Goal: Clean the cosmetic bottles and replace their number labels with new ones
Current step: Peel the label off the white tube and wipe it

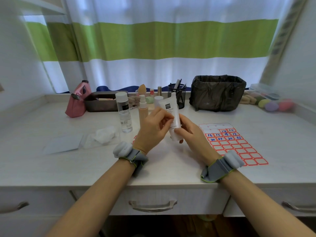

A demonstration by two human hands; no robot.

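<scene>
While upright, tube (pixel 171 117) sits between hands (pixel 172 129).

Two hands: left hand (pixel 153 127), right hand (pixel 193 134), sharing one white tube (pixel 172 120). Far left stand one clear bottle (pixel 124 113) and one beige spray bottle (pixel 143 112). Near right lies one label sheet (pixel 239 146); far right, one lined bin (pixel 217 93).

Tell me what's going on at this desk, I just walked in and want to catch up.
A person is working on a white cosmetic tube held above the desk. The right hand grips its lower end while the left hand pinches at its front, seemingly at a label. A sticker sheet with handwritten numbers lies to the right; a clear bottle and a beige spray bottle stand behind.
</scene>
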